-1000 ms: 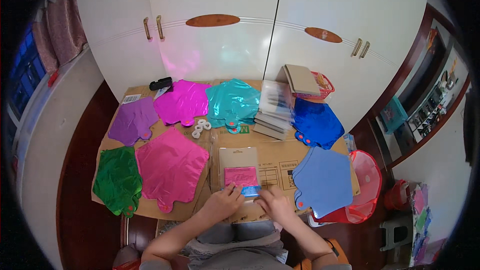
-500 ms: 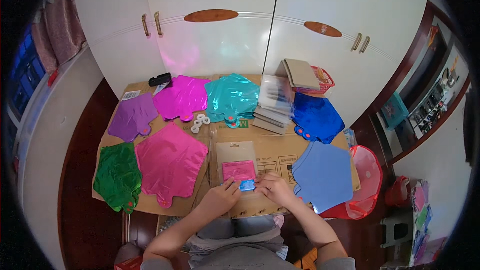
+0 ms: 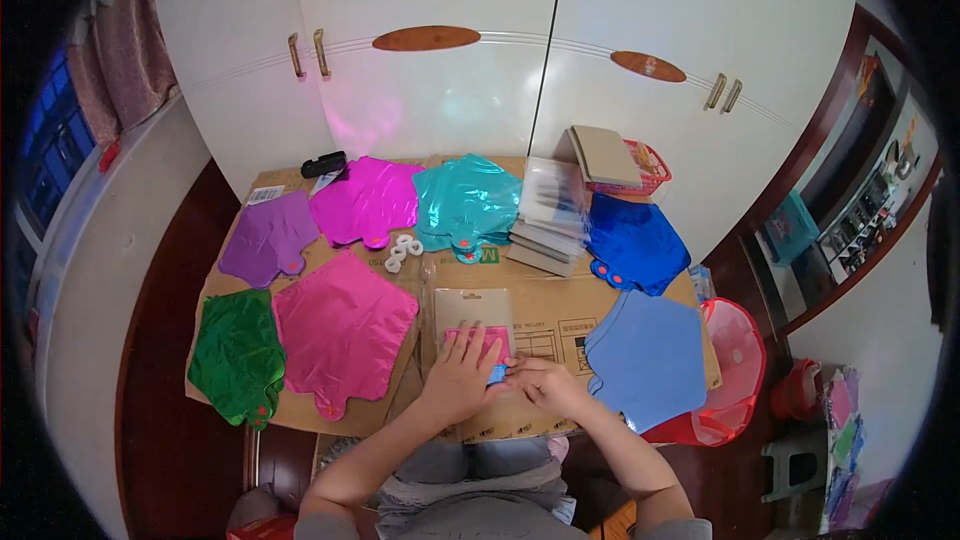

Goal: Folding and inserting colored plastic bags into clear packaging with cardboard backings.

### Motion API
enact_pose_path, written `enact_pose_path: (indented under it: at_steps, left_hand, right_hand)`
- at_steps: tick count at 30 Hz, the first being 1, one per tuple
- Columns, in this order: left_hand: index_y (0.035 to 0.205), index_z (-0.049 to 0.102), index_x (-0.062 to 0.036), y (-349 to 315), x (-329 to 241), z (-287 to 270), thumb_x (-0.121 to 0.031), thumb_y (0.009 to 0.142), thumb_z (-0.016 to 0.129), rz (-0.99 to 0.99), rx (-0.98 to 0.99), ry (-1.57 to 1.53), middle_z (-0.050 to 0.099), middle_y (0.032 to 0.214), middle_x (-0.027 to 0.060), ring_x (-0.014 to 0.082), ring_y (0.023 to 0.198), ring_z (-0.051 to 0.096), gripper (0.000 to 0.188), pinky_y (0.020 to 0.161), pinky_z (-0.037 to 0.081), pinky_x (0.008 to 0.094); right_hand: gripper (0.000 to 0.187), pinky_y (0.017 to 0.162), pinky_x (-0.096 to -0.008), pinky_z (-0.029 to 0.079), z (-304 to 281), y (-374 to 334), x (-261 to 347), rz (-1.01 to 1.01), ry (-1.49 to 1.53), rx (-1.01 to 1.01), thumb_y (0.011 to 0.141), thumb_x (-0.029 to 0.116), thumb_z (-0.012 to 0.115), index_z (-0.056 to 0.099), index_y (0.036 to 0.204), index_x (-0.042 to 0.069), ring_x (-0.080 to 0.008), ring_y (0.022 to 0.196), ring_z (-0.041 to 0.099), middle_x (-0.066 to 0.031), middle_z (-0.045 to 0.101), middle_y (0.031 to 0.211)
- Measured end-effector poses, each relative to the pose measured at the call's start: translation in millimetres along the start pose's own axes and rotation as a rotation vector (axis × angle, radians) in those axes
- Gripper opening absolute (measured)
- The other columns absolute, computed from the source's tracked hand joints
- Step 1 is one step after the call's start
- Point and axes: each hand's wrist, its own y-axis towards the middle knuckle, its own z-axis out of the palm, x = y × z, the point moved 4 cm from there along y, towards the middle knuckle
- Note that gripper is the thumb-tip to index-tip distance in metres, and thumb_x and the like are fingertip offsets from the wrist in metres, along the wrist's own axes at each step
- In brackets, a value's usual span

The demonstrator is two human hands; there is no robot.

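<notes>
In front of me lies a clear plastic bag with a hang hole at its top. A folded pink foil sheet rests on it, partly covered. My left hand lies flat over the pink foil, fingers stretched out and pointing away from me. A small blue printed slip peeks out beside its thumb. Closed fingers of my right hand meet the right end of that slip; whether they pinch the slip or the bag's edge is hidden.
Flat foil balloons surround the bag on the cardboard: green, pink, purple, magenta, teal, dark blue and pale blue. White rolls, stacked bags and a red basket stand farther back.
My left hand has moved up and right, from the lower left edge of the pink foil to flat on top of it. The right hand has stayed by the blue slip.
</notes>
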Motion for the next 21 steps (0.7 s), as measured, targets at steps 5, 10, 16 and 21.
enact_pose_path:
  at_steps: [5, 10, 16, 21]
  left_hand:
    - [0.135, 0.039, -0.0068, -1, 0, 5, -0.055, 0.082, 0.054, -0.021, 0.172, -0.012, 0.026, 0.141, 0.0294, 0.0495, 0.132, 0.019, 0.073, 0.103, 0.019, 0.0628]
    - [0.137, 0.037, -0.005, 1, -2, -3, -0.057, 0.083, 0.051, -0.013, 0.196, -0.022, 0.024, 0.142, 0.0297, 0.0493, 0.131, 0.02, 0.076, 0.103, 0.018, 0.0631]
    - [0.117, 0.051, -0.0011, -7, -8, -7, -0.036, 0.078, 0.062, 0.039, -0.07, 0.06, 0.045, 0.123, 0.0224, 0.0373, 0.119, 0.041, 0.053, 0.097, 0.034, 0.0499]
    - [0.088, 0.056, -0.0037, -20, -33, 3, -0.015, 0.072, 0.063, 0.038, 0.058, -0.144, 0.054, 0.092, 0.0117, 0.0268, 0.089, 0.053, 0.021, 0.079, 0.044, 0.0364]
  right_hand:
    - [0.03, 0.085, -0.0367, 0.051, -1, 0, 8, 0.111, -0.022, 0.025, 0.071, -0.007, 0.059, 0.065, 0.098, 0.005, -0.0305, 0.103, 0.06, -0.0133, 0.062, 0.105]
    - [0.028, 0.088, -0.0361, 0.05, -6, 3, 11, 0.078, 0.015, -0.085, 0.073, -0.005, 0.058, 0.065, 0.099, 0.002, -0.0301, 0.105, 0.059, -0.0141, 0.062, 0.11]
    - [0.03, 0.094, -0.0366, 0.046, -11, 4, 6, -0.036, -0.098, -0.007, 0.074, -0.004, 0.059, 0.067, 0.101, 0.003, -0.0281, 0.11, 0.057, -0.0138, 0.062, 0.113]
    - [0.037, 0.097, -0.0372, 0.044, -9, 3, -3, -0.077, -0.131, 0.041, 0.069, -0.006, 0.056, 0.066, 0.103, 0.003, -0.0278, 0.113, 0.055, -0.0146, 0.061, 0.115]
